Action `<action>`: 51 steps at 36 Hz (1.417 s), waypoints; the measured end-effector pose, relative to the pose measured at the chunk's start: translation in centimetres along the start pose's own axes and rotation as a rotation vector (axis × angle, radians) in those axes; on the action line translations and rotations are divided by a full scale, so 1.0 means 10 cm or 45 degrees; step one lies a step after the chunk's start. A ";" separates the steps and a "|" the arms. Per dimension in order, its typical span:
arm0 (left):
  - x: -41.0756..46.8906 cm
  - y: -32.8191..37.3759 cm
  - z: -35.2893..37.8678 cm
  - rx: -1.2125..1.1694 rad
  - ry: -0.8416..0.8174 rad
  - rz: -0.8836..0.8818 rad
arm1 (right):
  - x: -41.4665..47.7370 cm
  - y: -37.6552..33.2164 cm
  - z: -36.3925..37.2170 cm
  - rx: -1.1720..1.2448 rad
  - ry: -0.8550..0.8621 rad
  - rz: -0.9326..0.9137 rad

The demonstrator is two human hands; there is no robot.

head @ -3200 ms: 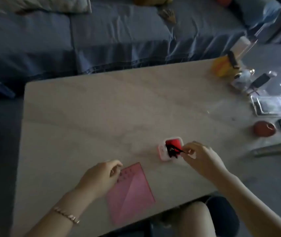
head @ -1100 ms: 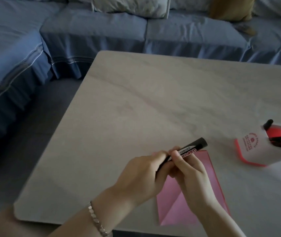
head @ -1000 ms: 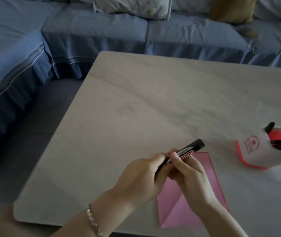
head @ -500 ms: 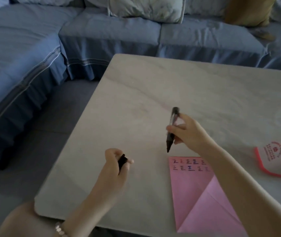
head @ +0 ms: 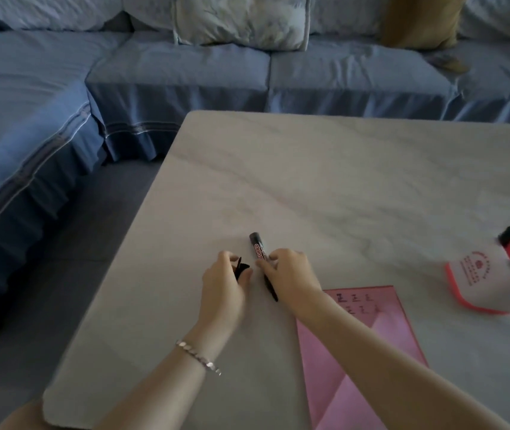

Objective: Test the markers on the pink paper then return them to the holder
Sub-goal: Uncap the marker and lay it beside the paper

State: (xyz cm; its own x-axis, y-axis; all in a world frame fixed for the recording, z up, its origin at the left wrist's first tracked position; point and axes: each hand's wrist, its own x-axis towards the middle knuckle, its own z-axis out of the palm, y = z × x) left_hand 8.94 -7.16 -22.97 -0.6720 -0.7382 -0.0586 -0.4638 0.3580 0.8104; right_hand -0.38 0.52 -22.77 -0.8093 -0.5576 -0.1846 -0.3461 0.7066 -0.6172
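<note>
My right hand (head: 290, 274) grips a black marker (head: 259, 248) around its middle, uncapped, tip pointing down toward me just left of the pink paper (head: 368, 352). My left hand (head: 224, 283) pinches the black cap (head: 241, 268) a short way left of the marker. The paper lies on the table (head: 325, 181) with small written marks along its top edge. The white and red holder (head: 480, 280) stands at the right edge of view with black markers sticking out of it.
A blue sofa (head: 185, 79) wraps around the far and left sides of the table, with a pale cushion (head: 241, 20) and a mustard cushion (head: 421, 20) on it. Dark floor lies to the left. The table's near left corner is rounded.
My two hands pulled the cap off the marker, then came close together again. The right hand now holds the marker lower, near the paper's top left corner.
</note>
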 end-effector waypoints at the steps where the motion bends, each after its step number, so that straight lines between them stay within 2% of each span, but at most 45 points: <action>1: 0.01 0.01 0.03 0.025 -0.031 -0.006 | -0.02 0.02 -0.01 0.026 0.018 0.000; 5: 0.06 -0.07 0.10 0.255 -0.057 0.171 | -0.16 0.14 -0.16 0.082 0.036 -0.031; 9: 0.06 -0.09 0.05 0.438 -0.090 0.230 | -0.45 0.33 -0.49 0.160 -0.015 -0.012; 13: -0.02 0.06 0.03 0.612 0.020 0.301 | -0.77 0.61 -0.97 0.099 0.052 0.007; 17: -0.11 0.33 0.12 0.489 -0.024 0.420 | -1.01 0.92 -1.52 -0.009 0.365 -0.036; 20: -0.21 0.56 0.21 0.349 -0.133 0.483 | -1.11 1.09 -1.90 -0.111 0.675 -0.040; 22: -0.29 0.68 0.26 0.268 -0.246 0.501 | -1.12 1.18 -2.10 -0.213 0.806 -0.010; 25: -0.34 0.79 0.30 0.240 -0.373 0.538 | -1.06 1.26 -2.26 -0.388 0.821 0.123; 30: -0.42 0.82 0.27 0.188 -0.489 0.513 | -0.88 1.35 -2.23 -0.683 0.627 0.307; 35: -0.45 0.76 0.23 0.156 -0.500 0.519 | -0.84 1.44 -2.16 -0.649 0.705 0.297; 39: -0.47 0.72 0.23 0.169 -0.508 0.530 | -0.93 1.40 -2.15 -0.598 0.895 0.168; 42: -0.48 0.73 0.26 0.178 -0.449 0.613 | -1.08 1.20 -2.17 -0.573 1.133 -0.079; 44: -0.49 0.75 0.27 0.117 -0.391 0.647 | -1.19 1.03 -2.17 -0.550 1.205 -0.285; 47: -0.50 0.81 0.24 0.029 -0.372 0.650 | -1.31 0.77 -2.06 -0.371 1.154 -0.506; 51: -0.55 0.83 0.22 -0.015 -0.465 0.684 | -1.27 0.55 -1.72 0.186 0.803 -0.501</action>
State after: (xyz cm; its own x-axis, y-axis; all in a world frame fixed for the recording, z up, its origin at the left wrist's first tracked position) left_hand 7.54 1.12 -17.18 -0.9627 -0.2151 0.1641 -0.0031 0.6153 0.7883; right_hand -0.21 18.99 -10.65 -0.7725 -0.3706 0.5157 -0.6345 0.4175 -0.6505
